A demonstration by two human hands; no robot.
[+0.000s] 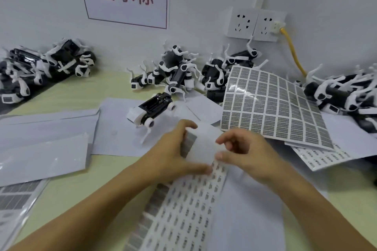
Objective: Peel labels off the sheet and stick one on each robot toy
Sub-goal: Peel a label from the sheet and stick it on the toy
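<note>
From the head camera I see both hands meeting low in the middle of the table over a long label sheet (183, 206) that runs from the bottom edge up between them. My left hand (173, 155) curls round the sheet's folded-over top end, thumb on the near side and fingers over the far side. My right hand (242, 153) pinches the white backing at the fold's right edge with thumb and forefinger, the other fingers loosely curled.

The sheet is white with rows of small grey printed labels; its top part is bent back, showing a plain white underside.

Just beyond the hands one robot toy (152, 111) lies alone on white paper, black-bodied with white legs and wheels. More toys sit in heaps against the wall: a left pile (40, 67), a middle pile (175, 71) and a right pile (342, 91); I cannot count the toys in each.

I count one large label sheet (271, 106) propped at the right, a second sheet (318, 157) flat beneath it, and a bagged one (18, 197) at the left edge.
</note>
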